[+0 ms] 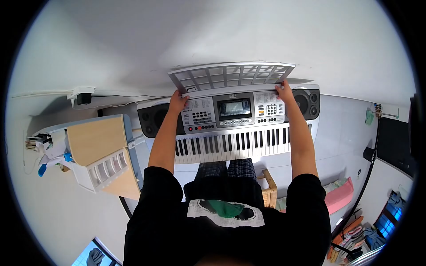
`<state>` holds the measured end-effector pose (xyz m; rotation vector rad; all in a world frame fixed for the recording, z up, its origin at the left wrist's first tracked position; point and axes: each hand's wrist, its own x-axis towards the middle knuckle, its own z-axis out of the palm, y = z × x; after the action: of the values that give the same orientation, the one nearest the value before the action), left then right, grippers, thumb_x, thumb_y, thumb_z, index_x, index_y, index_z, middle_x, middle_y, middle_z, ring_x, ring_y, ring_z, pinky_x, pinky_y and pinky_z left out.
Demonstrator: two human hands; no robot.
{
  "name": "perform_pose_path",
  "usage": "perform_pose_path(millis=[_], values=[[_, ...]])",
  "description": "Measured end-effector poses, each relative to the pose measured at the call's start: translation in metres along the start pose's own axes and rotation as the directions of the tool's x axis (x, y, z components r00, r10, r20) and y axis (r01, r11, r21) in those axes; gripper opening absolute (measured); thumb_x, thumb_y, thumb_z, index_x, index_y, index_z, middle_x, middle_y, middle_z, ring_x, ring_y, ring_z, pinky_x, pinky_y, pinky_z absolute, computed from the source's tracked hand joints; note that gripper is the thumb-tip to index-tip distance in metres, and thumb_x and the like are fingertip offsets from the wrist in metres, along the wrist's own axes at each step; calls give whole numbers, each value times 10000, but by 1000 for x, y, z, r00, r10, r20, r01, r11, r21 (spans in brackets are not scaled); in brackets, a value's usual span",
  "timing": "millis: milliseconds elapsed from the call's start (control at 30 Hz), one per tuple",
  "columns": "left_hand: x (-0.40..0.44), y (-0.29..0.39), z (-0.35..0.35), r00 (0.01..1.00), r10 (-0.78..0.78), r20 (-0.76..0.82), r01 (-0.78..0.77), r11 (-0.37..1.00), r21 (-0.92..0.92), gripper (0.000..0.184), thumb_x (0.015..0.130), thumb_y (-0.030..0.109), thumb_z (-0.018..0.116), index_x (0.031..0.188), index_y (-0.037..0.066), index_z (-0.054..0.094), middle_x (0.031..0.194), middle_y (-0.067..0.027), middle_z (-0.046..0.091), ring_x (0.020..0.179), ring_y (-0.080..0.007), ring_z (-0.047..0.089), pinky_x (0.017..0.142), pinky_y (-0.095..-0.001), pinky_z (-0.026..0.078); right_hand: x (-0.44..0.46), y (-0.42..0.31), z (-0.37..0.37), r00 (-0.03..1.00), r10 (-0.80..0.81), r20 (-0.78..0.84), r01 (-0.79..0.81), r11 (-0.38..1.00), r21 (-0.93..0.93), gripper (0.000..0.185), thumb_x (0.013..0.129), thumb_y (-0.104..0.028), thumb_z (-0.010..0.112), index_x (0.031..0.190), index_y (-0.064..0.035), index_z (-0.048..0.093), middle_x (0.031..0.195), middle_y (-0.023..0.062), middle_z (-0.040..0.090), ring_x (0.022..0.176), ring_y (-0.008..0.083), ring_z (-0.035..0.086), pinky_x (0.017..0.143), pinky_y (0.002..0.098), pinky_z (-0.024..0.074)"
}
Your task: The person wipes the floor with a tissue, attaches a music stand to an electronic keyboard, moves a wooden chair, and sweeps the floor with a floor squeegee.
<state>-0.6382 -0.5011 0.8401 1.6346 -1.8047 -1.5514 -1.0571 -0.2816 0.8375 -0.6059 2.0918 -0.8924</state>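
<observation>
A silver electronic keyboard stands against the wall in front of me, with a small display in the middle and a speaker at each end. Along its back edge rises a grey music stand with a grid of openings. My left hand grips the stand's lower left corner, fingers behind it and thumb in front. At the lower right corner, my right hand holds the stand the same way. Both forearms reach over the keys.
On the left is a wooden-topped desk with a white rack. A power adapter with cables sits on the wall. A wooden stool stands by my legs, and a pink item lies at right.
</observation>
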Motion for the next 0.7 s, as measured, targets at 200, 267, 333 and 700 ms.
perform_pose_path(millis=[200,267,333,700], values=[[2,4,-9,984,-88,156,73,992,102,352,788,146,581,1038,-40,417,824,-148,570,493,-159,565,408,-257,454,-15,-13,-13,995,-96,9,86,841,-535,440,811,-355,489,1082,-39,345,1090,230,501,1022,379,470,833,432,377],[0,4,-10,972,-104,212,84,991,102,364,800,154,572,1062,-37,407,823,-151,566,513,-166,579,425,-253,467,-16,-12,-13,995,-104,5,90,832,-548,430,810,-345,490,1074,-37,347,1088,223,504,1012,376,479,822,428,387],[-3,2,-9,982,2,189,-14,998,61,345,801,154,571,1042,-37,416,783,-138,570,521,-165,582,435,-254,468,-17,-10,-14,993,-115,-2,94,823,-560,420,810,-336,492,1067,-35,350,1085,216,508,1001,373,489,811,424,397],[3,-1,-8,981,41,190,-56,996,74,331,798,153,571,1027,-33,419,829,-144,572,538,-168,586,452,-262,469,-21,2,-16,987,-157,-28,125,871,-476,438,791,-310,550,1069,-12,389,1042,201,522,952,351,522,789,380,414]])
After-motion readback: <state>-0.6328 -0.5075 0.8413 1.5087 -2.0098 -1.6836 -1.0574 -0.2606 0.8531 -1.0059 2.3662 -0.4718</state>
